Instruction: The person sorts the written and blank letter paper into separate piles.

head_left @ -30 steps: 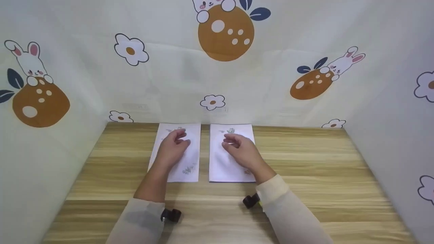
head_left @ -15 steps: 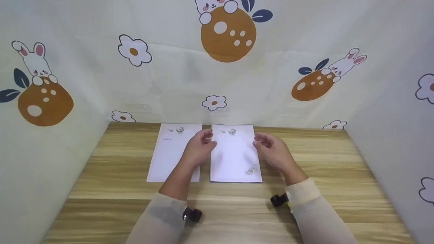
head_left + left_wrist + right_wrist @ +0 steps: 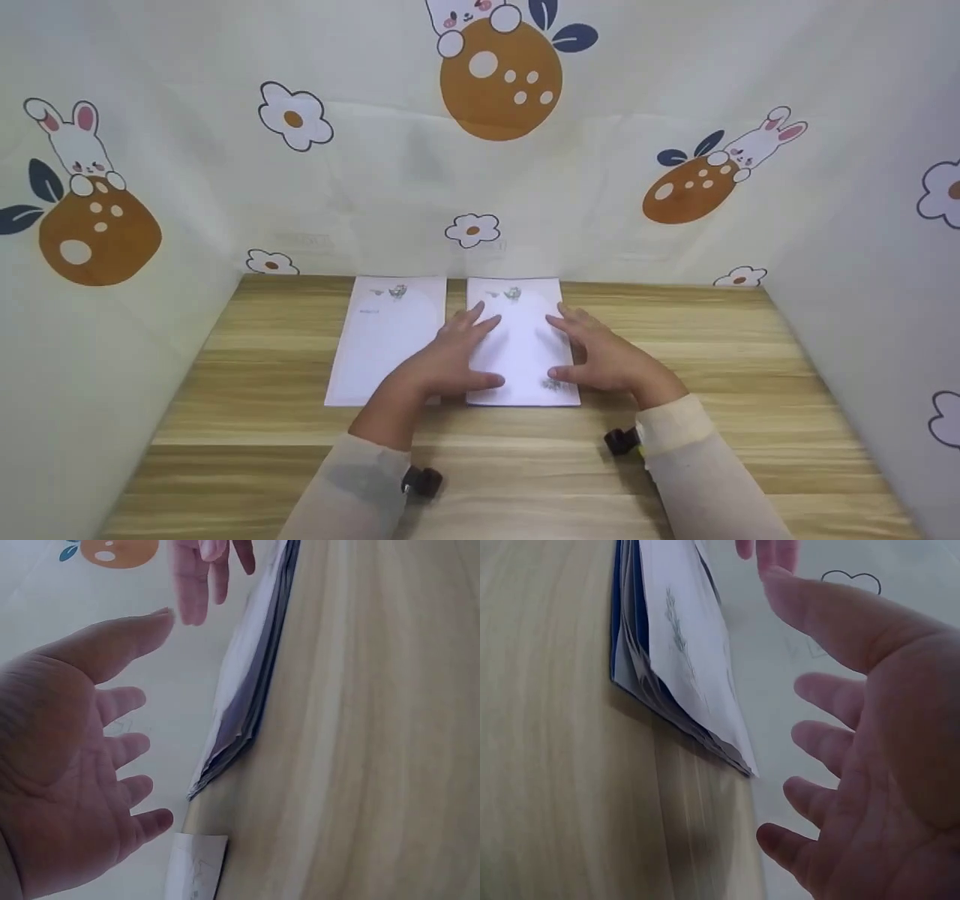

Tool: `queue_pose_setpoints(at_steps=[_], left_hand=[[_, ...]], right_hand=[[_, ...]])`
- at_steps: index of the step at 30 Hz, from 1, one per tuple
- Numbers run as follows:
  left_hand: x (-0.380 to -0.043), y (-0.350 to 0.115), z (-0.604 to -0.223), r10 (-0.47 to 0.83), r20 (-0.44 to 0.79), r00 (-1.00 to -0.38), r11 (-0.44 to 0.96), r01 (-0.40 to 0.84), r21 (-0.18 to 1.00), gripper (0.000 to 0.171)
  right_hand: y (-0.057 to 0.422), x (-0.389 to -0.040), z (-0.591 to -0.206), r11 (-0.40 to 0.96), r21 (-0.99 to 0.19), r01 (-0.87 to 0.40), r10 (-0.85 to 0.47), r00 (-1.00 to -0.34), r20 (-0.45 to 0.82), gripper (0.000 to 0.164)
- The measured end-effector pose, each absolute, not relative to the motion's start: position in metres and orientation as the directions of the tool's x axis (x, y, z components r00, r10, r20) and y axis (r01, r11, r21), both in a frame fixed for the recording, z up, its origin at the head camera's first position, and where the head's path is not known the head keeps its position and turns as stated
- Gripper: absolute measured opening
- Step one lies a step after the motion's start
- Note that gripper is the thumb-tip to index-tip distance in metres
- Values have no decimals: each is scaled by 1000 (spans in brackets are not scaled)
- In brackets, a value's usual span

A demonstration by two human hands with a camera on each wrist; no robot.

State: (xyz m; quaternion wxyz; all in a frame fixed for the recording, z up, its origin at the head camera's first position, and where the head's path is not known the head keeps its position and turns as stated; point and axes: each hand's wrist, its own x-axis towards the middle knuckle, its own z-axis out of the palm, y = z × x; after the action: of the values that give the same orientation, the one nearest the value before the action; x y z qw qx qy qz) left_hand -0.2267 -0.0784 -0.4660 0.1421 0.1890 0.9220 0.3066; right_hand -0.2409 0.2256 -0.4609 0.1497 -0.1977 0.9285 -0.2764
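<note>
Left hand (image 3: 454, 361), right hand (image 3: 606, 360), both spread wide, hover over opposite edges of the pad (image 3: 523, 341), paper (image 3: 384, 345) alongside!

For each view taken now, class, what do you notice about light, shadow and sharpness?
Head: the right pad is bright and pale, its top print blurry; left wrist: the left hand looks dim, grain on the table soft; right wrist: a diffuse shadow darkens the table near the right pad.
</note>
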Motion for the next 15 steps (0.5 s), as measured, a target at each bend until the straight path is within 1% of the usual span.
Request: queue_pose_setpoints(at_steps=[3, 8, 11, 15], left_hand=[[-225, -77, -470, 453, -186, -872, 773, 280, 569, 97], [-224, -75, -475, 452, -235, -860, 819, 296, 492, 97], [-222, -74, -475, 455, -254, -854, 830, 302, 470, 96], [-221, -73, -477, 442, -281, -852, 841, 284, 461, 90]], right_hand=[[228, -239, -461, 774, -547, -320, -486, -854, -188, 93], [230, -236, -460, 799, -513, -313, -492, -831, -259, 92], [231, -237, -462, 812, -496, -308, -490, -822, -292, 92], [231, -237, -465, 825, -481, -297, -480, -817, -319, 88]])
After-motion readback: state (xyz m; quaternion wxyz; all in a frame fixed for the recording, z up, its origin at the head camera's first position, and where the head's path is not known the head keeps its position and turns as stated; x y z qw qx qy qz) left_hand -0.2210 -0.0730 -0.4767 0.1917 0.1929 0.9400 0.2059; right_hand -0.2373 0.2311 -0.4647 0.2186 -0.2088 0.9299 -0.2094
